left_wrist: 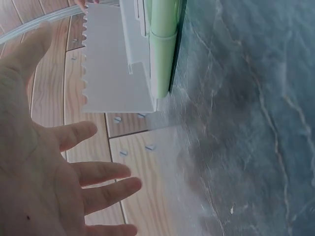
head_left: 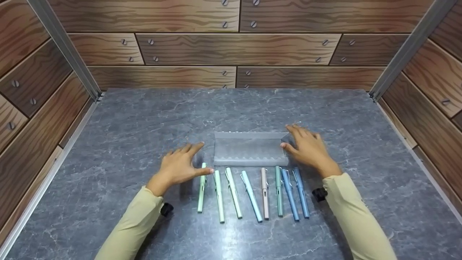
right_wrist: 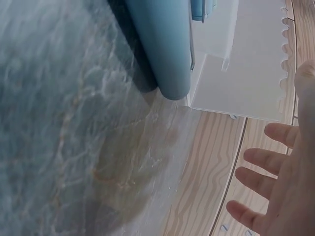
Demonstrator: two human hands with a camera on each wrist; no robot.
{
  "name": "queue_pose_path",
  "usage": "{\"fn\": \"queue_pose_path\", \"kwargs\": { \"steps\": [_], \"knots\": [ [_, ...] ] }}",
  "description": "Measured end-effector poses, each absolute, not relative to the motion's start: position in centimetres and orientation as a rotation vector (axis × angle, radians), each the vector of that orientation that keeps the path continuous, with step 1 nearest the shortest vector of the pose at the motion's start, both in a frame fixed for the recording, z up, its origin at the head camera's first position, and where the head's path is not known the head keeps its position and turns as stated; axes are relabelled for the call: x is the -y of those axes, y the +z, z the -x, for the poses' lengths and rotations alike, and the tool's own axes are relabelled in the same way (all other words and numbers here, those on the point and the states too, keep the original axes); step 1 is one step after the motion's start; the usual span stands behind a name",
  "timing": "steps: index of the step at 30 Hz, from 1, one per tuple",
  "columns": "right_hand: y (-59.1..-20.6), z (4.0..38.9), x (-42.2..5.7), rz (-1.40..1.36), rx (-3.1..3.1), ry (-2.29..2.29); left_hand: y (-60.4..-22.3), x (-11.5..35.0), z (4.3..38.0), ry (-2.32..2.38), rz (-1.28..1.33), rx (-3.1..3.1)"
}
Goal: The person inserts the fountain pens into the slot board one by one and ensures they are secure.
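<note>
A clear plastic pen rack [head_left: 249, 148] with scalloped edges sits on the table. My left hand [head_left: 177, 167] is to its left, fingers spread and holding nothing, with the thumb over the upper end of the leftmost light green pen [head_left: 200, 196]. On the other side, my right hand [head_left: 309, 148] has its fingers extended around the rack's right end; whether it touches is unclear. Capped pens lie in a row before the rack: more light green ones [head_left: 219, 202], a light blue [head_left: 252, 198], a greyish pink [head_left: 265, 200], a teal [head_left: 279, 196] and two blue pens [head_left: 291, 198].
The grey marbled tabletop [head_left: 151, 119] extends around the pens and rack. Wood-patterned panels [head_left: 238, 48] stand behind and at both sides, with metal posts [head_left: 66, 50] in the back corners. A dark band [head_left: 319, 195] is at the right wrist.
</note>
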State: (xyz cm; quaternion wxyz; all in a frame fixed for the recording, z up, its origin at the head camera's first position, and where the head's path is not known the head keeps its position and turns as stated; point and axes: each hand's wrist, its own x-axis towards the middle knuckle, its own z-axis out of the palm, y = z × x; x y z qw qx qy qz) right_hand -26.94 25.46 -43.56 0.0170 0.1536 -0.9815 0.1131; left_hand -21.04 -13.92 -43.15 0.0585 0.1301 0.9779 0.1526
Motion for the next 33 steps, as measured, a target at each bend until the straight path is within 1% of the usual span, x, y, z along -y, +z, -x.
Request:
{"fn": "queue_pose_path", "kwargs": {
  "steps": [7,17,26,33],
  "knots": [
    [-43.6,27.1,-25.5,-0.486,3.005,0.499,-43.3,13.4,20.9,0.415,-0.374,-2.929],
    [-44.0,27.6,-25.5,-0.475,2.983,0.790,-43.7,13.0,21.2,0.526,-0.287,-2.764],
    [-44.3,27.9,-25.3,-0.472,2.914,1.068,-44.3,13.2,21.4,0.571,-0.286,-2.724],
    [-44.7,27.9,-25.0,-0.467,2.884,1.137,-44.8,13.2,21.6,0.608,-0.285,-2.702]
  ]
}}
